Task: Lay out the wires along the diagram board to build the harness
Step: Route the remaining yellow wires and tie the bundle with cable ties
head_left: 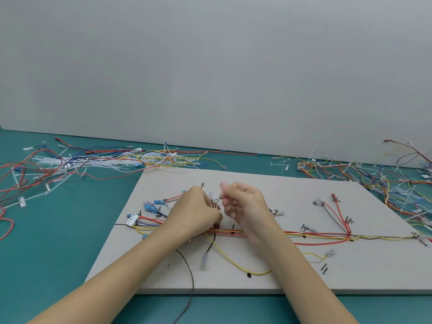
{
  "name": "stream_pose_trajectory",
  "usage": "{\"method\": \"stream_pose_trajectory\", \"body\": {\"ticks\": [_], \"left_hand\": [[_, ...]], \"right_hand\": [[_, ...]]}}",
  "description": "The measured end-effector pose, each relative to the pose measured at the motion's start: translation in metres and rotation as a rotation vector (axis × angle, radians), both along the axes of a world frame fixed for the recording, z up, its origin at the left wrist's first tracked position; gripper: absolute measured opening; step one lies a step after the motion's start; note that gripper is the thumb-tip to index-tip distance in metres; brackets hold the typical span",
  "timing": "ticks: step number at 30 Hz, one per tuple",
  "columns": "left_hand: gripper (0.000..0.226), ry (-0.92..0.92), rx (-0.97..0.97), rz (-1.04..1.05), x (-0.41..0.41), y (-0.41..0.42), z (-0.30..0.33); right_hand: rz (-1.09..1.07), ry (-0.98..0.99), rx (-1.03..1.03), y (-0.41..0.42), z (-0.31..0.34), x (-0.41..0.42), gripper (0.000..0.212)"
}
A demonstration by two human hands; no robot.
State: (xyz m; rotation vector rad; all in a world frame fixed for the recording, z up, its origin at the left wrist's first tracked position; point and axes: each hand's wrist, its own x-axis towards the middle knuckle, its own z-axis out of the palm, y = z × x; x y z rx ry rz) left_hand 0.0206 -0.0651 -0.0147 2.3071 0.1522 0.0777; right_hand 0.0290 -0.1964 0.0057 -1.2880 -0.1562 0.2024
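On the pale diagram board lying on the teal desk, a run of red, yellow and black wires stretches from a white connector at the left to the far right edge, threaded past small upright pegs. Both hands meet near the middle of the board. The left hand is curled tight, fingers pinching a cluster of wire ends where a metal terminal sticks up above the knuckles. The right hand is also curled, but motion blur smears its fingers, so whether it has hold of a wire cannot be told.

The wires look light and limp with some springiness: a loose yellow wire sags in a curve toward the near edge, and a dark wire trails off the board. They would likely shift unless held against a peg, so pinching close to the terminal or beside a peg seems wiser than grabbing mid-span. The blue terminals appear small and stiff, easy to grip but easy to snag.

No bin or tray is visible. Spare wires lie in 2 loose tangles directly on the desk, a left pile mixed with white cable ties, and a right pile.
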Motion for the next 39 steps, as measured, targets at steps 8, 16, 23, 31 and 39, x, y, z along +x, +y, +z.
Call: {"method": "stream_pose_trajectory", "body": {"ticks": [8,16,23,31,39], "left_hand": [[0.025,0.015,-0.053,-0.078,-0.003,0.006,0.001],[0.024,0.026,-0.452,-0.223,-0.006,0.041,0.013],[0.034,0.011,-0.362,-0.282,-0.011,0.067,0.035],[0.020,0.094,-0.085,-0.496,-0.021,0.064,0.036],[0.028,0.341,0.085,-0.580,-0.027,0.084,0.046]], "right_hand": [[-0.027,0.110,0.134,-0.016,0.008,0.005,0.022],[-0.040,-0.202,-0.292,-0.022,0.014,0.005,0.022],[0.360,-0.183,-0.741,-0.033,0.015,-0.001,0.028],[0.601,-0.105,-0.976,-0.026,0.013,-0.012,0.022],[0.492,-0.185,-1.041,-0.024,0.014,-0.014,0.001]]}}
